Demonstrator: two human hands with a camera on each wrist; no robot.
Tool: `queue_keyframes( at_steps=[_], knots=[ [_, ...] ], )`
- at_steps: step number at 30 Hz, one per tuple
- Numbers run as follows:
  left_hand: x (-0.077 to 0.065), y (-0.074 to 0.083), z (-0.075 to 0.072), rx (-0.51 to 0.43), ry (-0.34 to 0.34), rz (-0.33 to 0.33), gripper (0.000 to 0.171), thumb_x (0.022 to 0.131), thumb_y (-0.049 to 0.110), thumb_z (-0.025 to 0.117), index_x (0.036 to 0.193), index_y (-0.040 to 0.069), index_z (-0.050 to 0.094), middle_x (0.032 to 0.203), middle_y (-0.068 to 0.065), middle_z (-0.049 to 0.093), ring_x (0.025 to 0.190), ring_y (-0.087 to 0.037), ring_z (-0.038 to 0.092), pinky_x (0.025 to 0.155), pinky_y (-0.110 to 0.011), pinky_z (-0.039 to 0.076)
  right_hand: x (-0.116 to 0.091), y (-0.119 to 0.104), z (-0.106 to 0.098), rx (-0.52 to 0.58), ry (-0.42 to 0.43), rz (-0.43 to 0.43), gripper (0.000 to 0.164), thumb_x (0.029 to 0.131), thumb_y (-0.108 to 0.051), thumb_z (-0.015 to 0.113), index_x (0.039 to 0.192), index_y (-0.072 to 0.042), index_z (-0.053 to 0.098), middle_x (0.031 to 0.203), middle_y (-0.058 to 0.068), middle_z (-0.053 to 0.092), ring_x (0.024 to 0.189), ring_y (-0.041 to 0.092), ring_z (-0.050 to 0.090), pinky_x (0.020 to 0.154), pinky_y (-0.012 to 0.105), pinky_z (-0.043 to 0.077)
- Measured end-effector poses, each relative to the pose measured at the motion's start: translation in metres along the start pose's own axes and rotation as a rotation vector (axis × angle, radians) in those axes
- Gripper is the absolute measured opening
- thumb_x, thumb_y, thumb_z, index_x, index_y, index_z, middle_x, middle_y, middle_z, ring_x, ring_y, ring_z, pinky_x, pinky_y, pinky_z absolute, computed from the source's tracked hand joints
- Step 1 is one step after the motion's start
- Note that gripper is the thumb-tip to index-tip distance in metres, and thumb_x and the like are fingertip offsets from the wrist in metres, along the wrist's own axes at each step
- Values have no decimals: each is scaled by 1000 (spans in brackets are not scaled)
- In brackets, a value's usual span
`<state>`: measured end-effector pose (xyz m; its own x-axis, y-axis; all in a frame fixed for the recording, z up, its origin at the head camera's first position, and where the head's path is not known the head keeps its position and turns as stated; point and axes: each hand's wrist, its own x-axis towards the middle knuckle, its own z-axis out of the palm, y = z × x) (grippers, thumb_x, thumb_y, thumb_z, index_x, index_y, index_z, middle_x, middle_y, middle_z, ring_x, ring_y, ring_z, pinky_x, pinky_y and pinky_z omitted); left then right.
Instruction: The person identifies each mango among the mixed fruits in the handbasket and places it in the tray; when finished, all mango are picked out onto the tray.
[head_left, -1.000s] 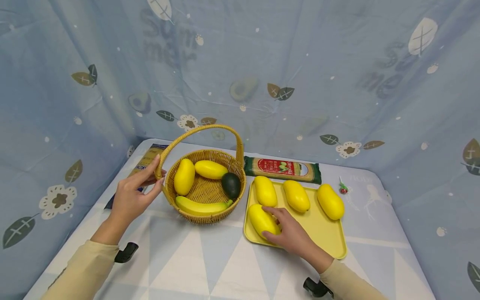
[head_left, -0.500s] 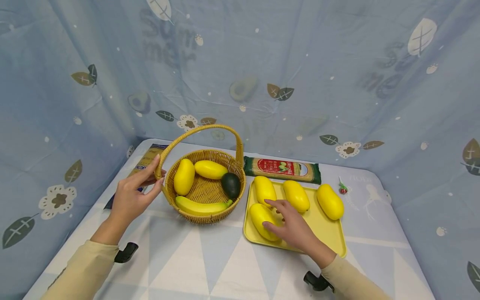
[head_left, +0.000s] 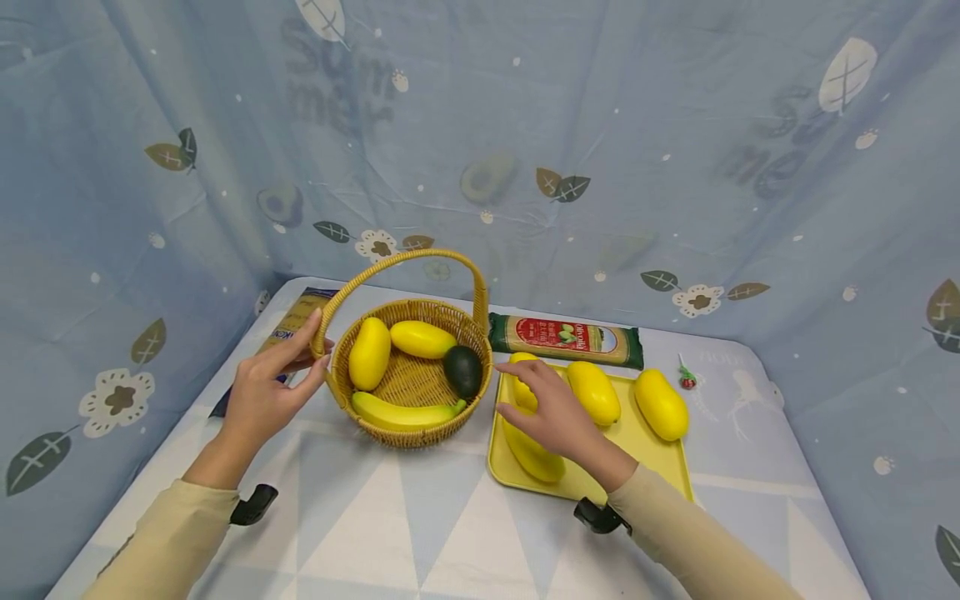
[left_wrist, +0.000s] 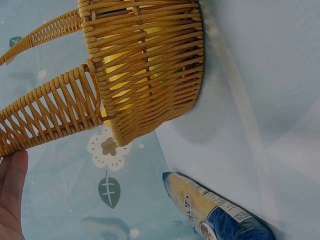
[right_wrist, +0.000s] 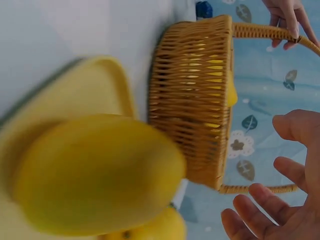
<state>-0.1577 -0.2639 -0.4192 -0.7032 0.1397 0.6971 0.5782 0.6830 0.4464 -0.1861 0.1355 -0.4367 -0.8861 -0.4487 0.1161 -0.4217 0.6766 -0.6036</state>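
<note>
My left hand (head_left: 258, 387) pinches the left side of the arched handle (head_left: 401, 255) of a wicker basket (head_left: 411, 383). Inside the basket lie two yellow mangoes (head_left: 369, 354), a dark green avocado (head_left: 462, 372) and a banana (head_left: 405, 413). To the right, my right hand (head_left: 551, 408) hovers with fingers spread and nothing in its grasp, fingertips near the basket's right rim. Below it a yellow tray (head_left: 652, 471) bears several mangoes (head_left: 662, 404). The front-left mango (head_left: 534, 454) is partly hidden by this hand, and so is the mango behind it (head_left: 523, 390).
Behind the tray lies a red and green pasta packet (head_left: 566, 337). Another packet, blue and yellow (left_wrist: 210, 210), lies left of the basket. A small red and green trinket (head_left: 687, 379) sits right of the tray. A patterned curtain (head_left: 480, 125) surrounds the table.
My right hand has let go of the front-left mango, lifted off it and moved left and away from me toward the basket. The left hand stays on the handle.
</note>
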Motion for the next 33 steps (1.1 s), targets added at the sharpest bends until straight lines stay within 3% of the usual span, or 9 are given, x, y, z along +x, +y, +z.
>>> queue_keyframes(
  at_steps=[9, 17, 23, 33],
  knots=[
    [-1, -1, -1, -8, -4, -3, 82, 79, -11, 79, 152, 14, 50, 107, -12, 76, 102, 10, 61, 85, -8, 51, 56, -32, 0, 45, -71, -87, 56, 97, -39, 70, 149, -24, 53, 142, 7, 53, 124, 30, 54, 103, 51, 50],
    [0, -1, -1, 12, -3, -2, 81, 80, -8, 79, 152, 15, 50, 107, -10, 76, 97, -2, 68, 85, -8, 51, 113, -45, 14, -14, -221, -64, 58, 100, -37, 66, 154, -24, 47, 150, 9, 48, 132, 29, 50, 107, 48, 47],
    [-1, -1, -1, 23, -7, 1, 80, 81, -7, 79, 152, 16, 50, 108, -9, 76, 94, -10, 71, 84, -8, 52, 149, -45, 30, -72, -328, -13, 61, 101, -37, 65, 157, -24, 43, 157, 7, 43, 144, 28, 39, 115, 48, 41],
    [0, -1, 0, 3, 20, 27, 81, 78, -12, 79, 150, 12, 52, 107, -9, 77, 92, -12, 72, 83, -8, 52, 184, -50, 44, -94, -450, 21, 61, 103, -31, 62, 159, -20, 38, 162, 6, 37, 148, 27, 33, 118, 44, 37]
  ],
)
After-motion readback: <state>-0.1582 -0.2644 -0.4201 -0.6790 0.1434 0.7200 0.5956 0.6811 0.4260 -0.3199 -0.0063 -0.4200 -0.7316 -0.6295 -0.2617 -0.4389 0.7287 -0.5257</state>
